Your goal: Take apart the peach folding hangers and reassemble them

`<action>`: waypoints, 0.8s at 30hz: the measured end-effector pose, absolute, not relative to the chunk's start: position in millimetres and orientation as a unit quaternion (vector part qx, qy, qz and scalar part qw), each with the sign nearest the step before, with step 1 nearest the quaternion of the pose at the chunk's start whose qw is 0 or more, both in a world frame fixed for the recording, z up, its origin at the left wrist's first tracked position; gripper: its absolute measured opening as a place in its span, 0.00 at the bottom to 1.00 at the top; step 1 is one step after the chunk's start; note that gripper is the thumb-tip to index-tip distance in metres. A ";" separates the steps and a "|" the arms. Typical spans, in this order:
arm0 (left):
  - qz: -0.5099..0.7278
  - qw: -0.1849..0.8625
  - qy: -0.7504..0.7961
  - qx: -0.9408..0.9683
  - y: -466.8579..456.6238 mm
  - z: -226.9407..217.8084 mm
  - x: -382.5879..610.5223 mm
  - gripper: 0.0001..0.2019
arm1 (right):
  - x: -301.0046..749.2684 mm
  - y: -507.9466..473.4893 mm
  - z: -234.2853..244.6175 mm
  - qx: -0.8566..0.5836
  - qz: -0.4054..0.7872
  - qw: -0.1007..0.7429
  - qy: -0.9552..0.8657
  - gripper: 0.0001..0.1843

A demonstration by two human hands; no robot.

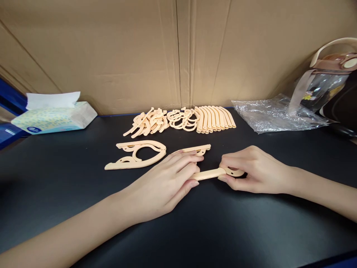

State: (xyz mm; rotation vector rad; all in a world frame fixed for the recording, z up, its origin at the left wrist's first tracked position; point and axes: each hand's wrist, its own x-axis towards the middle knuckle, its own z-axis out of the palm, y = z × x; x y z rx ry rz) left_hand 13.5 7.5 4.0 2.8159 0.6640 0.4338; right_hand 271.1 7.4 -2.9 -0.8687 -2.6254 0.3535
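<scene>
My left hand (170,178) lies on the black table (195,223), fingers closed over one end of a peach plastic arm piece (209,174). My right hand (251,169) pinches the other end of that piece, where a round part shows. A second arm piece (196,149) lies just behind my left fingers. A folded, assembled peach hanger (138,153) rests to the left of it.
Along the back are piles of peach parts: bent arms (147,123), hooks (182,119) and a row of curved pieces (216,118). A tissue pack (52,115) sits at back left, a clear plastic bag (276,113) and a bottle (326,82) at back right, before a cardboard wall (167,52).
</scene>
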 end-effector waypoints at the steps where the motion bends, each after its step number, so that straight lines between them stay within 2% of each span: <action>1: 0.148 0.113 0.231 0.955 7.4 4.1 13.4 0.08 | 271.7 8.0 -2.6 -0.302 0.117 0.170 -0.931 0.14; 12: 0.173 0.093 0.277 0.941 8.6 -1.7 10.7 0.13 | 273.7 8.7 3.9 -0.258 0.017 0.155 -0.953 0.07; 19: 0.156 0.089 0.293 0.939 8.4 -1.9 9.9 0.21 | 273.7 10.6 8.9 -0.240 -0.008 0.162 -0.957 0.11; 24: 0.150 0.094 0.302 0.937 8.5 -1.3 10.8 0.25 | 275.9 13.3 8.2 -0.243 -0.081 0.183 -0.949 0.13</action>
